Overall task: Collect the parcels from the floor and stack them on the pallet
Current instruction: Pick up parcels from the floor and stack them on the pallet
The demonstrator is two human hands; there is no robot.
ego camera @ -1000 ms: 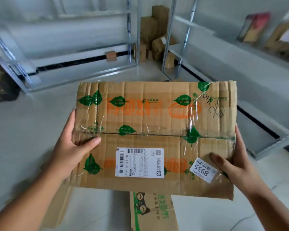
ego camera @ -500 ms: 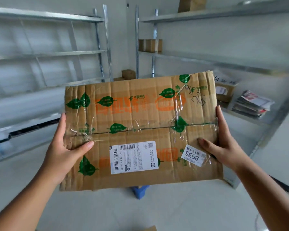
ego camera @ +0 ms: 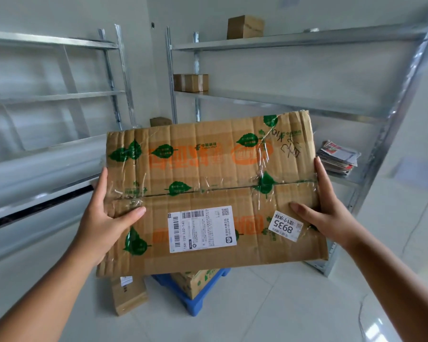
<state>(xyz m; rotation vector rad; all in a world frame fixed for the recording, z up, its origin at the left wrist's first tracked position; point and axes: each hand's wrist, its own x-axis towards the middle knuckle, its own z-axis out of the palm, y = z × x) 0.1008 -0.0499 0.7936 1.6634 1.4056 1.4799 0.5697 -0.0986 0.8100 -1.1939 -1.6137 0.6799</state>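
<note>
I hold a large flat cardboard parcel (ego camera: 208, 169) with green leaf tape, a white shipping label and a "8935" sticker up in front of me. My left hand (ego camera: 104, 218) grips its left edge, thumb on top. My right hand (ego camera: 324, 215) grips the right edge the same way. Below the parcel, a corner of the blue pallet (ego camera: 195, 304) shows on the floor, with a cardboard box (ego camera: 195, 282) on it. A smaller parcel (ego camera: 129, 294) lies on the floor just left of the pallet.
Metal shelf racks (ego camera: 282, 40) line the walls in the corner ahead. Small boxes (ego camera: 245, 27) sit on the upper shelves and a stack of magazines (ego camera: 339, 156) lies on a right shelf. The floor is pale tile (ego camera: 257, 317).
I have turned with the parcel toward the shelf corner; the blue pallet and its box have come into view under the parcel. Both hands keep the same grip.
</note>
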